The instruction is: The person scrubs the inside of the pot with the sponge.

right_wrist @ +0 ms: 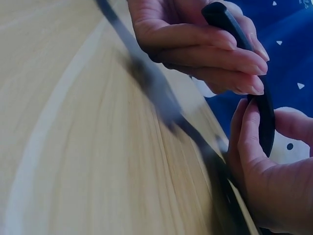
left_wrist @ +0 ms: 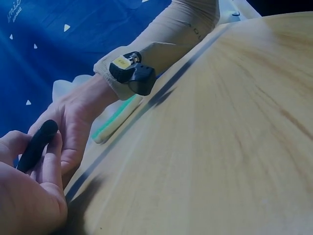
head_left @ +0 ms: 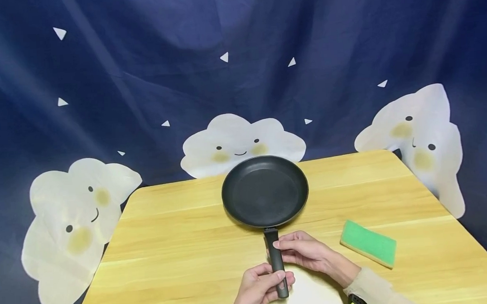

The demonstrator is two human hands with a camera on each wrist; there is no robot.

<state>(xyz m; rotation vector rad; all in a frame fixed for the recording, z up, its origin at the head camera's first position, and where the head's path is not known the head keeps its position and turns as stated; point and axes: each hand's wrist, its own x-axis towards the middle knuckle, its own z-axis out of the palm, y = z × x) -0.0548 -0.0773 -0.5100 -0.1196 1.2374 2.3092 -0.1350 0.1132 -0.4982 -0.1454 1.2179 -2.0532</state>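
Note:
A black frying pan [head_left: 265, 192] faces up over the wooden table, its round body toward the back and its handle [head_left: 275, 255] pointing at me. My left hand [head_left: 260, 287] grips the handle near its end, thumb on top and fingers beneath. Farther up, close to the pan body, my right hand [head_left: 302, 251] pinches the same handle from the right side. In the right wrist view the frying pan's handle [right_wrist: 266, 117] runs between both hands, raised above the tabletop. The left wrist view shows the handle's tip [left_wrist: 46, 129] between left thumb and fingers.
A green-topped sponge [head_left: 370, 242] lies on the table to the right of the right hand. The wooden table [head_left: 170, 246] extends to both sides of the pan. Behind it hangs a dark blue curtain [head_left: 149, 61] with white clouds and triangles.

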